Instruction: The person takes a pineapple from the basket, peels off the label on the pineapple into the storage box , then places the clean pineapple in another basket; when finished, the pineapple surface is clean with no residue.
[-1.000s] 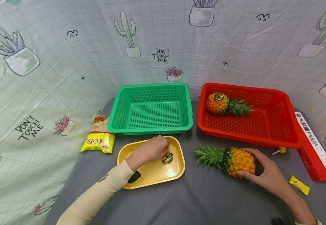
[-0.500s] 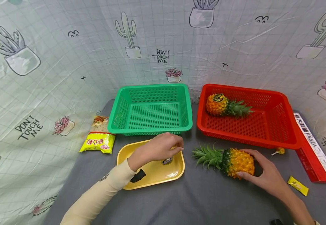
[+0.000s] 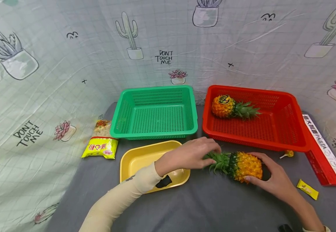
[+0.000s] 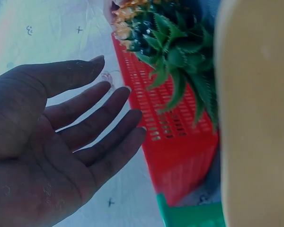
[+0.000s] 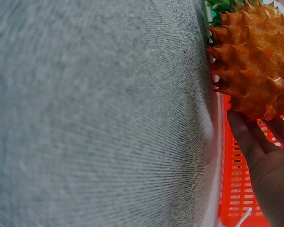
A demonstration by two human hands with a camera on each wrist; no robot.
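My right hand (image 3: 276, 180) grips the rounded base of a pineapple (image 3: 247, 167), its thumb on the near side. The fruit lies on its side on the grey cloth, leaves pointing left. In the right wrist view, fingers (image 5: 248, 139) hold the spiky orange body (image 5: 255, 61). My left hand (image 3: 195, 153) hovers at the pineapple's green leaves (image 3: 221, 161). Its fingers are spread and loosely bent in the left wrist view, and a gap shows between them and the leaves (image 4: 180, 61). Beneath my left forearm is a yellow tray (image 3: 133, 154), partly covered.
Behind the tray stands a green basket (image 3: 156, 132). A red basket (image 3: 252, 141) to its right holds another pineapple (image 3: 224, 106). Yellow food packets (image 3: 99, 146) lie left; a lollipop (image 3: 289, 153), a small yellow packet (image 3: 307, 189) and a red pasta box (image 3: 324, 161) lie right.
My left hand has moved right, from inside the yellow tray to the pineapple's leaves. The round black-and-gold sticker in the tray is now hidden. My right hand keeps its hold.
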